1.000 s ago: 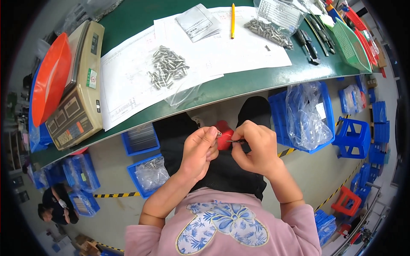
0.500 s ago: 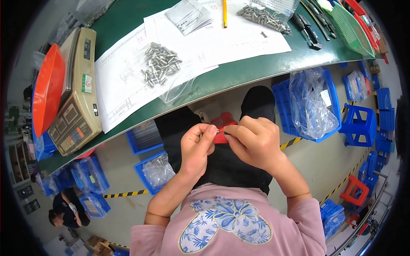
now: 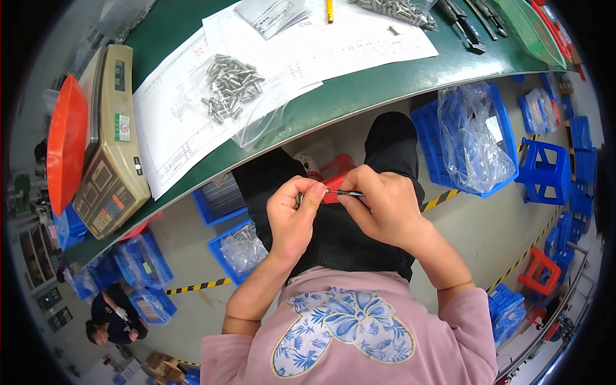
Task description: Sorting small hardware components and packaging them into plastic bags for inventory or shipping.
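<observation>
My left hand [image 3: 295, 218] and my right hand [image 3: 382, 205] meet over my lap, below the table edge. Between their fingertips they pinch a thin dark metal pin or screw [image 3: 343, 192], held level. The left thumb and forefinger grip its left end, the right fingers its right end. On the green table [image 3: 385, 83] above lies a heap of small metal screws [image 3: 228, 83] under clear plastic on white paper sheets [image 3: 308, 58].
A weighing scale [image 3: 109, 147] with an orange tray [image 3: 64, 141] stands at the table's left. More screws [image 3: 398, 9] and pliers [image 3: 462, 25] lie at the back right. Blue bins [image 3: 471, 135] with plastic bags, stools [image 3: 545, 170] and another person [image 3: 115, 317] are on the floor.
Both hands stay together at my lap; the view has shifted so the table sits higher. The thin pin now shows clearly between the fingertips.
</observation>
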`<state>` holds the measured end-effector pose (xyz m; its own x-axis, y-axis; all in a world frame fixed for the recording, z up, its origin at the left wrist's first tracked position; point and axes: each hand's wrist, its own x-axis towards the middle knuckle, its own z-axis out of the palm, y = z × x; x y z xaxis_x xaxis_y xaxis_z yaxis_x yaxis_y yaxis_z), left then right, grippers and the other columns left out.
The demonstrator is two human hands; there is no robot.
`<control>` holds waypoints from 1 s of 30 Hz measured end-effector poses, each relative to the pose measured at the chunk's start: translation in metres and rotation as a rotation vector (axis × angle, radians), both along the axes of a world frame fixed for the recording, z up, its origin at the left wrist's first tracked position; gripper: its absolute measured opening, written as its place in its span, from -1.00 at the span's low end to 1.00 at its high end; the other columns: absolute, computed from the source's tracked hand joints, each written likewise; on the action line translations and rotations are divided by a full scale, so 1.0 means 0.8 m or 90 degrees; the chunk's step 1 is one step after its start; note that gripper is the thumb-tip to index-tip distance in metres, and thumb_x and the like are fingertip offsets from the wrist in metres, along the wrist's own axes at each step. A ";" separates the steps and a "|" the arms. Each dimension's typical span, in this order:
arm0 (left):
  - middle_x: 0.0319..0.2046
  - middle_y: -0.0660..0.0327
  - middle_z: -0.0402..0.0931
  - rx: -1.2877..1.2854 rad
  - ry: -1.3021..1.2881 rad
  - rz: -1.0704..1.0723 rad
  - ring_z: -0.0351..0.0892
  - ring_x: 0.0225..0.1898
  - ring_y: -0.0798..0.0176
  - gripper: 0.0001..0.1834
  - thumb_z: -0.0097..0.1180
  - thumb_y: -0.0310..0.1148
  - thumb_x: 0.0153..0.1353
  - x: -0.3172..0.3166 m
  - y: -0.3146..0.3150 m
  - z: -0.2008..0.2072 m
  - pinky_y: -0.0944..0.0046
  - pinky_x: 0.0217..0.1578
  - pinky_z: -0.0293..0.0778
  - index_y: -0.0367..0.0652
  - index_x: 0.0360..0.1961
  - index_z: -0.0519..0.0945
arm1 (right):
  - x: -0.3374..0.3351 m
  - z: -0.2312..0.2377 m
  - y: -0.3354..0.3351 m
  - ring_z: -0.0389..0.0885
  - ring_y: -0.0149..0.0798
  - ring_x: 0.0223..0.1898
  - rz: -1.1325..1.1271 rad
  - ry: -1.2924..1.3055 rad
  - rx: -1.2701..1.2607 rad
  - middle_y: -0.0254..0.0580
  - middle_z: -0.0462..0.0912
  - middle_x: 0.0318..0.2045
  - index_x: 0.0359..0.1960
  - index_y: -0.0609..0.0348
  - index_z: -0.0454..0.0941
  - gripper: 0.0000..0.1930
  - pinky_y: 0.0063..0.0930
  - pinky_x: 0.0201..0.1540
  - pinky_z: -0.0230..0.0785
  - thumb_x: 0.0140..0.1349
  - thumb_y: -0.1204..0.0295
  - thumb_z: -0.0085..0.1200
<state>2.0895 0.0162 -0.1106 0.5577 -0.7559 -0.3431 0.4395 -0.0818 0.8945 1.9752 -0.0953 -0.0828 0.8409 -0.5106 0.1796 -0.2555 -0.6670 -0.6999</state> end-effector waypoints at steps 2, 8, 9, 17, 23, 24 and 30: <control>-0.57 0.37 0.33 -0.029 -0.040 0.001 0.22 -0.52 0.58 -0.87 0.05 -0.48 0.12 -0.002 -0.001 0.001 0.56 -0.51 0.15 -0.31 -0.52 0.45 | -0.003 -0.003 -0.001 0.47 -0.18 -0.67 0.021 0.022 -0.050 -0.25 0.44 -0.69 -0.49 0.13 0.37 -0.81 -0.39 -0.63 0.26 -0.03 0.36 0.12; -0.64 0.43 0.26 -0.011 -0.006 -0.007 0.01 -0.74 0.64 -0.87 0.04 -0.40 0.15 -0.001 0.002 -0.004 0.57 -0.74 -0.11 -0.23 -0.48 0.44 | -0.003 0.000 -0.005 0.37 -0.23 -0.71 0.012 -0.048 -0.031 -0.31 0.42 -0.68 -0.52 0.10 0.41 -0.86 -0.40 -0.61 0.17 -0.08 0.42 0.14; -0.64 0.43 0.26 -0.010 -0.006 -0.006 0.01 -0.74 0.64 -0.87 0.04 -0.40 0.15 -0.001 0.002 -0.003 0.57 -0.74 -0.11 -0.23 -0.48 0.44 | -0.006 -0.002 -0.008 0.35 -0.23 -0.70 0.015 -0.063 -0.077 -0.31 0.41 -0.68 -0.52 0.10 0.41 -0.85 -0.41 -0.60 0.16 -0.09 0.42 0.14; -0.62 0.40 0.33 -0.012 0.029 -0.009 0.01 -0.74 0.64 -0.87 0.03 -0.39 0.16 0.000 0.001 -0.002 0.57 -0.74 -0.09 -0.22 -0.46 0.44 | -0.014 -0.008 -0.009 0.39 -0.23 -0.60 -0.007 -0.063 -0.102 -0.31 0.38 -0.64 -0.56 0.09 0.38 -0.83 -0.43 -0.52 0.21 -0.10 0.38 0.15; -0.70 0.48 0.24 0.010 0.044 0.010 0.03 -0.72 0.66 -0.86 0.08 -0.37 0.13 -0.002 0.000 -0.001 0.58 -0.74 -0.09 -0.23 -0.47 0.48 | -0.014 -0.010 -0.010 0.40 -0.26 -0.56 0.005 -0.082 -0.088 -0.32 0.38 -0.60 -0.58 0.08 0.40 -0.82 -0.43 -0.46 0.22 -0.13 0.36 0.17; -0.70 0.48 0.24 0.010 0.044 0.010 0.03 -0.72 0.66 -0.86 0.08 -0.37 0.13 -0.002 0.000 -0.001 0.58 -0.74 -0.09 -0.23 -0.47 0.48 | -0.015 -0.014 -0.011 0.41 -0.26 -0.55 0.018 -0.089 -0.122 -0.32 0.38 -0.60 -0.58 0.08 0.40 -0.82 -0.43 -0.44 0.23 -0.13 0.36 0.17; -0.70 0.48 0.23 0.013 0.046 -0.002 0.03 -0.72 0.67 -0.85 0.08 -0.36 0.13 -0.003 0.002 -0.002 0.58 -0.74 -0.09 -0.22 -0.48 0.48 | -0.015 -0.020 -0.011 0.41 -0.25 -0.55 0.027 -0.093 -0.156 -0.32 0.39 -0.61 -0.58 0.08 0.39 -0.81 -0.43 -0.40 0.23 -0.15 0.35 0.18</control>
